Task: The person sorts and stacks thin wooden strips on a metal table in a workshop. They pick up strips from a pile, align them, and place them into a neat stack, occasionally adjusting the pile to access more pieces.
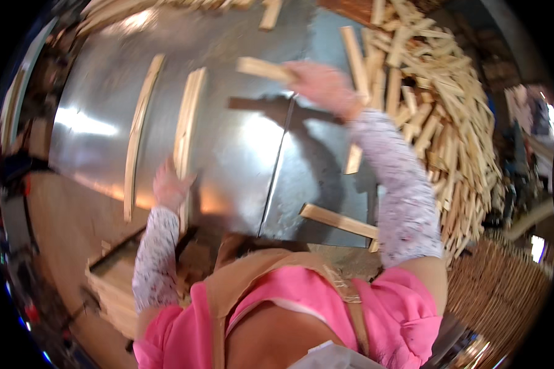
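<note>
My right hand (323, 86), somewhat blurred, is raised over the metal tabletop (234, 147). It is closed on the end of a short, pale wooden strip (261, 67) that points left and casts a shadow below. My left hand (172, 186) rests against the near part of several long wooden strips (189, 123) lying side by side. Its thumb stretches across them, apart from the fingers. Left of that group lies a single long strip (143, 132), which no hand touches.
A large heap of wooden strips (443, 104) fills the right side. One loose strip (340, 221) lies at the table's near right edge, another (354, 58) beside the heap. Stacked boards (114, 295) stand low at left. A woven reed-like panel (498, 295) is at lower right.
</note>
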The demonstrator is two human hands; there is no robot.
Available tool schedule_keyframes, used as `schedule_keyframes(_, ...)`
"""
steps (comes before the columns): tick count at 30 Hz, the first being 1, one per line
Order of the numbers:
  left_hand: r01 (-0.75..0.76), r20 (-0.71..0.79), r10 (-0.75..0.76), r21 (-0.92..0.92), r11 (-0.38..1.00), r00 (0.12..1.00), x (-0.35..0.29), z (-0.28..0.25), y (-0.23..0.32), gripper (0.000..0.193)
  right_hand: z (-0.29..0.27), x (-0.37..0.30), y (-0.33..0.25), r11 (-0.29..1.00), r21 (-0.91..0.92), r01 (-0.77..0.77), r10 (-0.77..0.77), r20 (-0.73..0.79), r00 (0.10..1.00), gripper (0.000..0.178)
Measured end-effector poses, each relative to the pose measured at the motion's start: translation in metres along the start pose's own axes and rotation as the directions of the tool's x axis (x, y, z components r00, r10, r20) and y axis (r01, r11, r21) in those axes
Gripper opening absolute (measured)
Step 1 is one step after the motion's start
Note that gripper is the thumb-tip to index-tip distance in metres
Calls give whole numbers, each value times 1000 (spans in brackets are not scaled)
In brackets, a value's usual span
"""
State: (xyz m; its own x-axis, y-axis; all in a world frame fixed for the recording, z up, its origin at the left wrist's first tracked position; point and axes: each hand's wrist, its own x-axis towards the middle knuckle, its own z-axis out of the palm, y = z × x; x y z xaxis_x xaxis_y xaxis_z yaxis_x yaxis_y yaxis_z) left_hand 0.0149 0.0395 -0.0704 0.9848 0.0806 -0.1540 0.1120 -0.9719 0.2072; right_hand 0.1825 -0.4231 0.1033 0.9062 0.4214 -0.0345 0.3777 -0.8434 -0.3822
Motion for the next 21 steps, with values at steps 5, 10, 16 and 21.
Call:
schedule_keyframes(5, 72, 131, -29, -336, 939, 991, 9, 5, 51, 91, 156, 78, -29, 939, 193, -283, 320, -194, 928, 44)
schedule_keyframes(10, 71, 194, -50, -100, 993, 980, -14, 11, 111, 114, 199, 56, -117, 823, 314, -473, 461, 118, 880, 43)
schedule_keyframes(16, 111, 207, -84, -126, 986, 975, -15, 1, 128, 116, 101, -77, 72, 749, 46, -661, 586, -513, 628, 23)
schedule_keyframes(21, -30, 114, 54, -198, 980, 992, 5, 5, 158, 110, 91, -179, 149, 416, 20, -909, 817, -448, 364, 49)
